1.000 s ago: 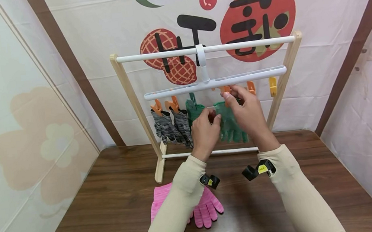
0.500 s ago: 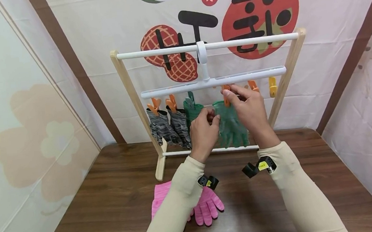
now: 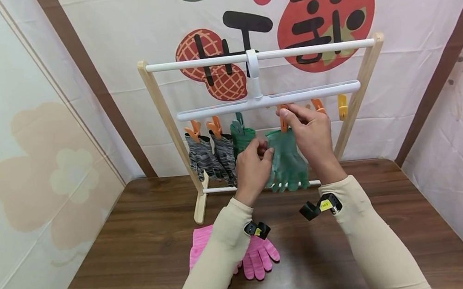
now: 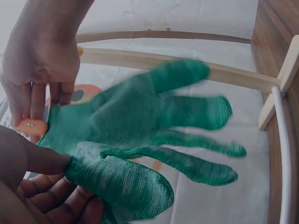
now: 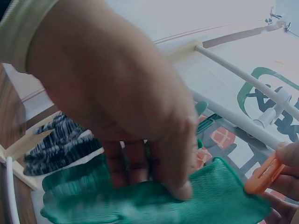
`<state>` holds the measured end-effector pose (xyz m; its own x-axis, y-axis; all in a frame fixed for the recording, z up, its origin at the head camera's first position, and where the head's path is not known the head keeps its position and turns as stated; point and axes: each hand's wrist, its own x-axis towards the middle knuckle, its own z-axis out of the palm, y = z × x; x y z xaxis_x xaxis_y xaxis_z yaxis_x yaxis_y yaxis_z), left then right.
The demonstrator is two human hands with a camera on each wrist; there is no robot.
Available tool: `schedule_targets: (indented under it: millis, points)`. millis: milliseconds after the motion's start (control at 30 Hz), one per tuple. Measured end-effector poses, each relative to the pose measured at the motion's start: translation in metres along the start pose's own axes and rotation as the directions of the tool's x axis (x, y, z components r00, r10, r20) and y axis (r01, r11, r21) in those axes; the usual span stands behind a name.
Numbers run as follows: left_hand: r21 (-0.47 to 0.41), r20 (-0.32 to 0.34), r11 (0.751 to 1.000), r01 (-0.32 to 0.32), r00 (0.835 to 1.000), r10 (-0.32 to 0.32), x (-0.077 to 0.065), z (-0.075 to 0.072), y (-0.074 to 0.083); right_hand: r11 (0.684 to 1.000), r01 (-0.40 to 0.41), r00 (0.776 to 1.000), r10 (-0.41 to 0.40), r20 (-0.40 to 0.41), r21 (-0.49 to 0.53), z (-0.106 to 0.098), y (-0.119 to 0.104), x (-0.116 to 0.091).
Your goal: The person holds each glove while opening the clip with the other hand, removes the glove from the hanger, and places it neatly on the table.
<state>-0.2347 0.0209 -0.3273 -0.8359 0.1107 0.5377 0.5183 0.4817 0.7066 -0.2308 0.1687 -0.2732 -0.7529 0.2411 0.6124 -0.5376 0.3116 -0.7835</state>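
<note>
Right fingers [image 3: 292, 118] pinch one orange clip [image 3: 284, 124]; left fingers [image 3: 268, 155], one green glove [image 3: 287, 157].

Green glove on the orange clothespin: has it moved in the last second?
Yes, downward in the head view: the green glove, above the lower white rack bar earlier, now reaches below it.

Held glove [image 3: 287, 160]: I see green
Its clip [image 3: 284, 124]: orange
Leftmost glove [image 3: 202, 156]: grey-black streaks
Tabletop glove [image 3: 259, 257]: streaky pink

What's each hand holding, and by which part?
The left hand pinches a green glove by its side, near the cuff; the right hand, an orange clip by its upper end.
</note>
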Motion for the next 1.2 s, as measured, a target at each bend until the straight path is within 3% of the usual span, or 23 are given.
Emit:
schedule_targets:
  millis: [233, 400, 733, 1100, 1200]
  points:
    - [0.007, 0.018, 1.000, 0.026, 0.999, -0.026, -0.012, 0.001, -0.015, 1.000, 0.020, 1.000, -0.020, 0.009, 0.000, -0.001, -0.001, -0.002]
    - [-0.052, 0.093, 0.995, 0.080, 0.993, -0.075, -0.025, 0.004, -0.025, 1.000, 0.001, 1.000, -0.002, 0.016, 0.025, -0.002, 0.001, -0.003]
    - [-0.119, 0.281, 0.971, 0.207, 0.945, -0.167, -0.059, 0.028, -0.046, 1.000, 0.007, 1.000, -0.007, 0.023, 0.006, -0.001, 0.000, -0.004]
    - [-0.097, 0.354, 0.962, 0.256, 0.912, -0.207, -0.087, 0.049, -0.053, 0.999, 0.016, 1.000, -0.016, 0.013, -0.046, -0.004, -0.001, -0.006]
    - [-0.079, 0.368, 0.952, 0.295, 0.896, -0.247, -0.092, 0.053, -0.057, 0.998, 0.017, 1.000, -0.016, 0.013, -0.052, -0.003, -0.002, -0.005]
